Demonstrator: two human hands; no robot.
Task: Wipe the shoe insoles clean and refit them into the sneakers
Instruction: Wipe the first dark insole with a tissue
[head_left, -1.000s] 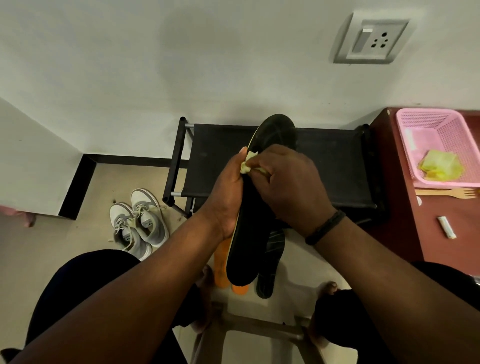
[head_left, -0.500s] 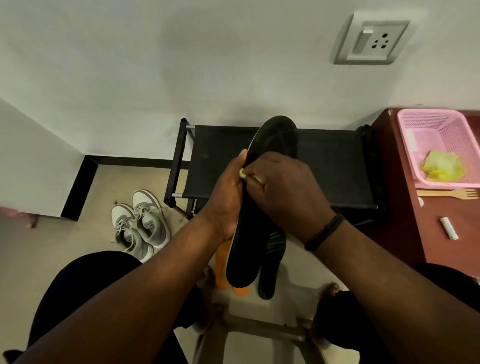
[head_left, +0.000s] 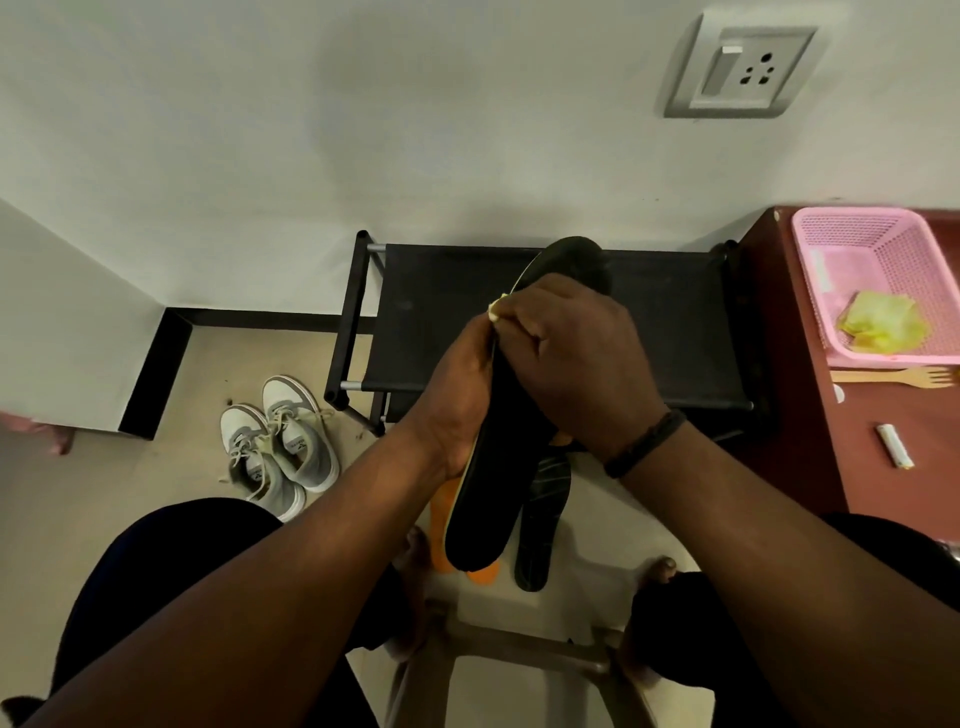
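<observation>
Above floor, hands around insole.

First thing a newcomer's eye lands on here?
Dead centre: the black insole gripped by the left hand, while the right hand presses a yellow cloth to it. Next, the grey sneakers on the floor at left, and the pink basket at right.

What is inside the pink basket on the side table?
The pink basket holds a crumpled yellow cloth near its front wall; whatever lies beneath that cloth is covered.

Black insole upright, sneakers floorbound
</observation>
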